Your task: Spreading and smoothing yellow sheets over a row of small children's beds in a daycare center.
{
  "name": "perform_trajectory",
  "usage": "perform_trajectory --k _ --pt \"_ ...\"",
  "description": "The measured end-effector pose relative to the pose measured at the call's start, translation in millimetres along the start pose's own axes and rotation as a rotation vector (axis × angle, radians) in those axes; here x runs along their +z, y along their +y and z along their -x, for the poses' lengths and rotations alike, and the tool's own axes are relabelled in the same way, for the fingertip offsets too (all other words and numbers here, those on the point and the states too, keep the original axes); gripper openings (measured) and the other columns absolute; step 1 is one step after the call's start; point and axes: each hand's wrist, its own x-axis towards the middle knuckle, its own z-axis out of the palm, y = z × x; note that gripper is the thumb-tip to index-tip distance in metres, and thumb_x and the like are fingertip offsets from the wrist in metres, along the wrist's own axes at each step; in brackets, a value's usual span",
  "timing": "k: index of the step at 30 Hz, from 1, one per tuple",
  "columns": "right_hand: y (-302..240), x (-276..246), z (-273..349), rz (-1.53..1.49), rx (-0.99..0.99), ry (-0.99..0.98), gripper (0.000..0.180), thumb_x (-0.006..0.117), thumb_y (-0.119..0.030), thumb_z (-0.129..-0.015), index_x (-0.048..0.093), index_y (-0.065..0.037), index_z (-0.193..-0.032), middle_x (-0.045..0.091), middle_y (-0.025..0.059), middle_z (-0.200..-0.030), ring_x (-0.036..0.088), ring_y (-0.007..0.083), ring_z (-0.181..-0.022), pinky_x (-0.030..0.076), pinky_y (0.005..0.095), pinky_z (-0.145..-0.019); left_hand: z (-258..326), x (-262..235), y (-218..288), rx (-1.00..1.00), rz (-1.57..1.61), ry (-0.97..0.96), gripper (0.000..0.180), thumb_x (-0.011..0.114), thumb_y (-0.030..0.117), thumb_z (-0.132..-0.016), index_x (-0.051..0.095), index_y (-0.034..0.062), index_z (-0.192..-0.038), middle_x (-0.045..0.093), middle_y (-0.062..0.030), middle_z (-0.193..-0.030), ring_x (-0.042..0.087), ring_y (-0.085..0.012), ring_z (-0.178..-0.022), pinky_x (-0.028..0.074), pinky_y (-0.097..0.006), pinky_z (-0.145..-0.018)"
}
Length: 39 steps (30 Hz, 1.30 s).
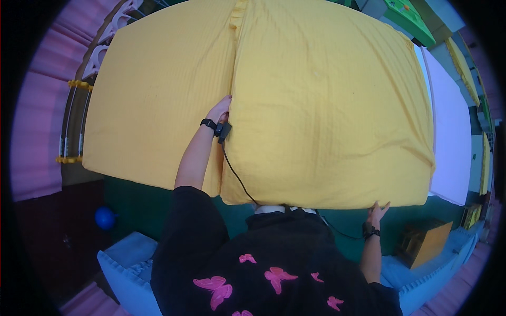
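Two mattress-like pads side by side carry yellow fitted sheets: the left sheet point(153, 95) and the right sheet point(327, 100), with a narrow gap between them. My left hand point(219, 109) reaches into that gap against the side of the right sheet; its fingers are mostly hidden, so I cannot tell what they hold. At the near edge of the right sheet, toward its right corner, my right hand point(377, 211) touches the fabric with its fingers apart. Wrinkles run across the right sheet near that corner. Each wrist wears a black band with a cable.
A pale lilac surface point(449, 126) adjoins the right sheet. Behind me stand a light blue padded seat point(132, 263) and a wooden box-like piece point(424, 245). A blue ball point(105, 217) lies at the lower left. Pink curtains point(45, 116) hang at left; a green tabletop point(406, 18) is far right.
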Motion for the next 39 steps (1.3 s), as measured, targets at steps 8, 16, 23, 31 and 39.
perform_trajectory --k 8,16,23,31,39 --pt "0 -3 0 0.019 -0.019 -0.026 0.083 0.061 -0.004 -0.092 0.013 -0.033 -0.153 0.055 0.0127 -0.114 0.056 0.0172 -0.084 0.047 0.0259 -0.057 -33 -29 -22 0.455 -0.463 0.351 0.020 0.064 0.014 -0.089 0.068 -0.0020 -0.100 0.071 -0.0061 -0.090 0.067 -0.0138 -0.082 0.054 -0.030 -0.070" --pt "-3 -1 1 -0.013 0.004 -0.023 0.082 0.061 -0.005 -0.092 0.014 -0.034 -0.152 0.049 0.0171 -0.129 0.057 0.0222 -0.100 0.052 0.0338 -0.067 -18 -32 -38 0.632 -0.794 0.663 0.042 0.062 0.036 -0.092 0.065 -0.0047 -0.081 0.066 -0.0207 -0.074 0.062 -0.0270 -0.062 0.048 -0.041 -0.064" --pt "-13 16 12 0.058 -0.013 0.022 0.081 0.061 -0.009 -0.093 0.012 -0.033 -0.153 0.051 0.0109 -0.111 0.053 0.0172 -0.087 0.048 0.0276 -0.060 -3 -11 -55 0.357 -0.671 0.573 0.066 0.058 0.057 -0.090 0.054 -0.0047 -0.067 0.055 -0.0127 -0.062 0.050 -0.0232 -0.061 0.043 -0.043 -0.062" --pt "-17 10 23 0.104 -0.008 0.009 0.079 0.058 -0.011 -0.095 0.010 -0.032 -0.154 0.059 0.0099 -0.104 0.049 0.0108 -0.060 0.041 0.0254 -0.048 -16 -12 -63 0.218 -0.789 0.581 0.068 0.056 0.060 -0.089 0.062 -0.0070 -0.078 0.064 -0.0234 -0.079 0.062 -0.0324 -0.077 0.049 -0.044 -0.073" --pt "-27 13 36 0.013 -0.005 -0.031 0.076 0.059 -0.018 -0.097 0.011 -0.032 -0.154 0.056 0.0056 -0.095 0.050 0.0120 -0.066 0.044 0.0259 -0.053 14 14 -38 0.224 -1.343 0.622 0.069 0.035 0.051 -0.099 0.069 -0.0076 -0.086 0.066 -0.0308 -0.086 0.065 -0.0466 -0.086 0.052 -0.051 -0.081"
